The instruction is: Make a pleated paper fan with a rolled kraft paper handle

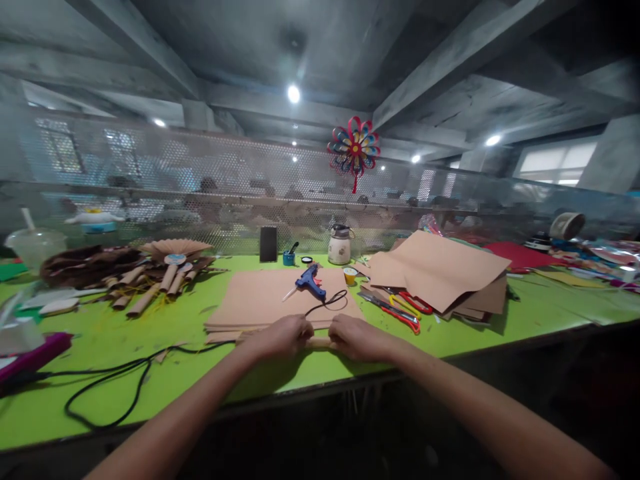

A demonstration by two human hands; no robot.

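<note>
My left hand (289, 335) and my right hand (356, 337) are side by side near the table's front edge. Both have their fingers curled on a narrow roll of brown paper (321, 343), which shows in the gap between them. Just beyond lies a stack of flat brown paper sheets (245, 298). On that stack rests a blue glue gun (312, 283), its nozzle toward the lower left and its black cord trailing close to my hands. Beside the stack's right edge stands a small yellow tub (350, 277).
On the green table (185, 393), a black cord (145, 360) loops at left. Paper fans with rolled handles (167, 279) lie behind it. Scissors and a red-handled cutter (400, 321) sit right, before larger brown sheets (440, 270). A mesh partition (240, 163) carries a pinwheel (355, 148).
</note>
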